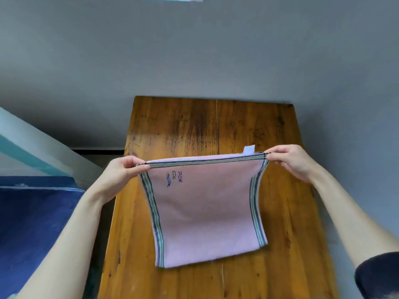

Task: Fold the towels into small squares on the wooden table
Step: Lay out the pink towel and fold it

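A pink towel (205, 210) with striped green, grey and white borders is held up over the middle of the wooden table (177, 124), stretched flat between two hands. The left hand (121, 171) pinches the towel's upper left corner, thumb and fingers closed together on the striped hem. The right hand (291, 160) pinches the upper right corner the same way, fingertips clamped on the edge. A small white label (249, 149) stands up from the top edge just beside the right hand. Three small embroidered figures (174, 178) sit near the upper left of the cloth. The towel's lower edge hangs toward the near end of the table; whether it touches the wood is hard to tell. Left of the table lies blue fabric (32, 223), and a grey wall (194, 50) stands behind the far edge
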